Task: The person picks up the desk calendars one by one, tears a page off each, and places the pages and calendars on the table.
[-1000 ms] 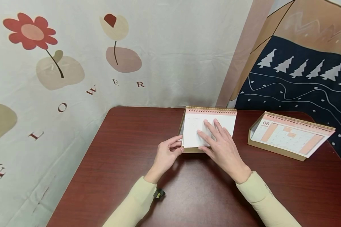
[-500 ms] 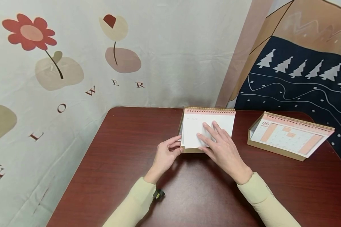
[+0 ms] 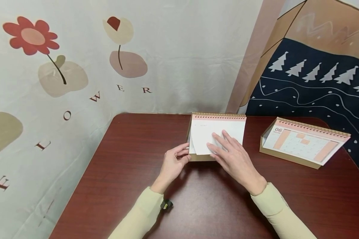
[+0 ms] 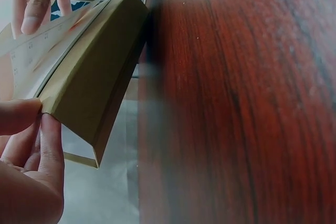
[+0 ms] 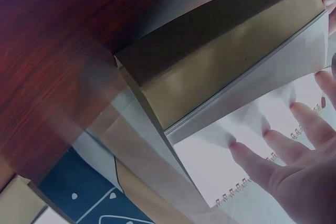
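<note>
A desk calendar [image 3: 203, 136] with a gold-brown cardboard stand stands near the far edge of the table, its top page mostly white below a pink strip and spiral binding. My left hand [image 3: 171, 167] holds its lower left corner; in the left wrist view the thumb and fingers pinch the cardboard base [image 4: 97, 66]. My right hand [image 3: 237, 161] rests on the page with fingers spread, and in the right wrist view its fingertips [image 5: 266, 132] touch the white sheet [image 5: 210, 153]. That sheet's lower left part bows up from the pages beneath.
A second desk calendar [image 3: 305, 146], showing 06, stands at the right of the dark red table [image 3: 131, 149]. Behind the table hang a pale flower-printed cloth [image 3: 179, 59] and a navy cloth with trees [image 3: 314, 89]. A small black item [image 3: 166, 204] sits by my left sleeve.
The top page's lower left corner has shifted right and bowed up, baring more of the page beneath. My right fingers have slid slightly down the page. My left hand keeps its hold.
</note>
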The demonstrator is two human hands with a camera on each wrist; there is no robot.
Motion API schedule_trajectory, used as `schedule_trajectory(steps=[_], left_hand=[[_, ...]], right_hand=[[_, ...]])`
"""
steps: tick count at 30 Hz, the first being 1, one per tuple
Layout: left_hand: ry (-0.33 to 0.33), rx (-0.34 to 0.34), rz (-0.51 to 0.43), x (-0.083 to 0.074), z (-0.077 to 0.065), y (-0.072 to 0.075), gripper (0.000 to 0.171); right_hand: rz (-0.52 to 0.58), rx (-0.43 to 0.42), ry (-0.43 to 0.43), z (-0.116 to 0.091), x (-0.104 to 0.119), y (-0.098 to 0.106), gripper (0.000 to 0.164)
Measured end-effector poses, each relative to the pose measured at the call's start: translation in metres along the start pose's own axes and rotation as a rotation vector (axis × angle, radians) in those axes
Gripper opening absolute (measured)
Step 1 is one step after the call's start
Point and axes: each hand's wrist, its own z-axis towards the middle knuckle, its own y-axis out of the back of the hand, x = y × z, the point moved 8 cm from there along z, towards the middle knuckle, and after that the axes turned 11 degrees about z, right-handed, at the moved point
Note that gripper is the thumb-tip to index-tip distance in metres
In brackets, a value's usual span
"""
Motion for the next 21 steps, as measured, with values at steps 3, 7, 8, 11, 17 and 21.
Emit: schedule_trajectory(steps=[3,7,8,11,17,21], left_hand=[[0.01,0.013,0.003,-0.012,-0.003,0.004,0.044],[0.028,0.025,-0.003,-0.007,-0.001,0.003,0.044],[0.032,0.022,-0.006,-0.003,0.0,0.002,0.044],[0.029,0.005,-0.011,0.009,0.004,-0.002,0.045],[0.019,0.004,-0.04,0.017,0.006,-0.002,0.045],[0.015,0.011,-0.055,0.018,0.006,-0.003,0.045]], right_hand=[[0.012,-0.008,0.019,-0.001,0.001,0.001,0.048],[0.032,-0.017,0.024,-0.002,0.002,0.005,0.044],[0.038,-0.019,0.021,-0.002,0.001,0.005,0.043],[0.061,-0.026,0.009,-0.003,0.001,0.008,0.04],[0.098,-0.035,-0.006,-0.002,0.001,0.012,0.037],[0.122,-0.049,-0.03,-0.002,-0.001,0.016,0.037]])
